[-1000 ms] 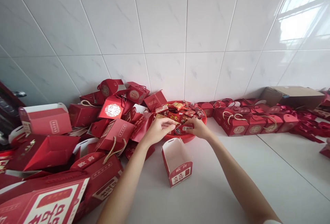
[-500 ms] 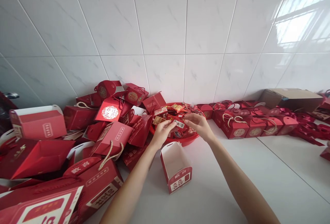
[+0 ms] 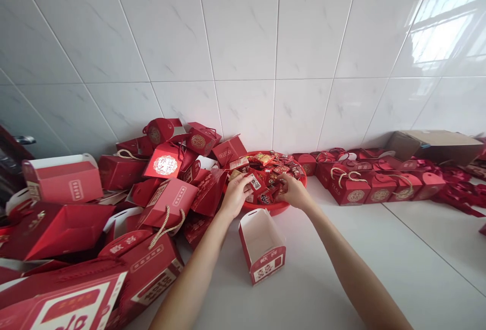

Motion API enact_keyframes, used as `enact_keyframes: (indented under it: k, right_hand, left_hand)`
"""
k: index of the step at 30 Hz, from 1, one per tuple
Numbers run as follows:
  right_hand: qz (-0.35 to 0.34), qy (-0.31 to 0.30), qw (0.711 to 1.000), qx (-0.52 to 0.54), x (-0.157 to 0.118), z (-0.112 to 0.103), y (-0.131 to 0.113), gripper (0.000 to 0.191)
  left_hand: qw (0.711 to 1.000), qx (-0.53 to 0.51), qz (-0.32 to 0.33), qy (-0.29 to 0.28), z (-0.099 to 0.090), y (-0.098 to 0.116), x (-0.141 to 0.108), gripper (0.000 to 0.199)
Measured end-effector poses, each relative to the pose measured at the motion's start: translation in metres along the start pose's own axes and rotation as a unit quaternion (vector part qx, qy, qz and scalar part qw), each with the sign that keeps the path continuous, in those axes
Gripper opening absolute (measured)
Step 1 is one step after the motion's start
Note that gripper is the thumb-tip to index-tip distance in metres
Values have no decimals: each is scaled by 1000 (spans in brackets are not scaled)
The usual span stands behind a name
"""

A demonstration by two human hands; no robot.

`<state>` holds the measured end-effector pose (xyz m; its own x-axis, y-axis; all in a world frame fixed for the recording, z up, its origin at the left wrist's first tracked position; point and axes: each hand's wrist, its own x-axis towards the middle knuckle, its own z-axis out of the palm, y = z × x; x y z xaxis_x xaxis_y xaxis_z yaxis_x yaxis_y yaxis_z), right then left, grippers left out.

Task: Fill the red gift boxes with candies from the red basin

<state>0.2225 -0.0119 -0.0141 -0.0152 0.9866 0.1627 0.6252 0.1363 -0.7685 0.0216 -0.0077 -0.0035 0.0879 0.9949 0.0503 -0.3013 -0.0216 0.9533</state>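
Note:
My left hand is closed on a small red packet with a pale label, over the left part of a red basin. Wrapped red sweets fill the basin. At its right side my right hand has its fingers curled down among the sweets; what they pinch, if anything, is hidden. An open red box with a white inside stands upright in front of the basin, between my forearms.
A large heap of red boxes covers the left side. Rows of closed red boxes with rope handles stand at the right. Behind them are a cardboard box and dark red ribbons. A tiled wall rises behind.
My right hand has moved away from the packet, down into the right side of the basin. My left hand keeps hold of the packet, now tilted differently. The view has shifted slightly.

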Motion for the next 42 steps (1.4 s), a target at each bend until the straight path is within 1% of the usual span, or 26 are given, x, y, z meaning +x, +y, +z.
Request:
enact_keyframes:
  k: [1, 5, 6, 8, 10, 11, 13, 15, 16, 19, 22, 24, 26, 27, 29, 30, 31, 33, 34, 36, 38, 39, 40, 42]
  right_hand:
    - [-2, 0, 1000, 19, 1, -1, 1, 54]
    - [-18, 22, 995, 95, 3, -9, 1, 34]
    - [-22, 33, 993, 113, 3, -11, 0, 33]
    - [-40, 67, 982, 170, 1, -12, -3, 37]
    - [-72, 113, 963, 232, -4, -8, -10, 42]
    - [-92, 133, 954, 251, -7, -5, -14, 40]
    - [-139, 150, 949, 240, -12, 4, -22, 28]
    - [-194, 133, 954, 183, -17, 14, -28, 11]
    - [-221, 118, 956, 152, -19, 18, -31, 8]
    - [-284, 71, 953, 82, -22, 30, -34, 16]
    - [-306, 42, 948, 78, -22, 33, -33, 19]
    - [-302, 28, 946, 114, -21, 30, -31, 15]
    - [-274, 43, 946, 166, -18, 24, -27, 9]
    - [-253, 62, 947, 186, -17, 21, -24, 12]
    - [-205, 89, 954, 200, -13, 14, -19, 26]
    - [-184, 85, 959, 196, -11, 11, -17, 31]
    - [-167, 68, 965, 192, -9, 7, -15, 33]
    - [-147, 26, 969, 196, -6, 1, -11, 32]
    - [-145, 18, 969, 200, -5, -2, -9, 31]
    - [-146, 39, 968, 198, -3, -10, -6, 28]
    - [-131, 84, 977, 149, -2, -19, -3, 22]
    - [-113, 97, 984, 96, -1, -23, -1, 18]
    - [-91, 94, 991, 33, -1, -26, 0, 15]
    - [-53, 59, 993, -84, -1, -30, 2, 13]
  left_hand:
    - [1000, 3, 0, 1, 0, -1, 0, 34]
    - [1000, 14, -2, 5, 0, -5, 2, 38]
    - [1000, 17, -2, 4, 0, -6, 2, 39]
    - [1000, 25, -1, 2, 2, -8, 2, 41]
    - [999, 32, 0, -1, 2, -10, 1, 43]
    - [999, 39, 3, -4, 2, -10, 1, 45]
    - [998, 61, 15, -14, 2, -9, -1, 53]
    - [995, 84, 34, -28, 2, -9, -1, 53]
    - [994, 92, 41, -34, 1, -9, -2, 49]
    - [994, 90, 40, -37, 2, -8, -2, 42]
    - [996, 83, 32, -32, 2, -8, -1, 38]
    - [996, 81, 31, -26, 2, -8, -1, 36]
    - [996, 76, 29, -18, 2, -8, -1, 35]
    - [997, 74, 29, -14, 2, -9, -1, 34]
    - [997, 70, 31, -3, 2, -10, -1, 34]
    - [997, 68, 33, 4, 2, -10, 0, 34]
    - [997, 65, 35, 11, 2, -11, 0, 34]
    - [997, 58, 40, 25, 1, -13, 1, 34]
    - [997, 53, 42, 33, 1, -14, 1, 34]
    - [997, 41, 46, 52, 0, -16, 3, 33]
    - [996, 28, 49, 70, -1, -18, 5, 32]
    - [996, 23, 49, 76, -2, -18, 6, 31]
    - [995, 19, 49, 81, -2, -19, 6, 31]
    - [995, 16, 49, 85, -3, -19, 7, 30]
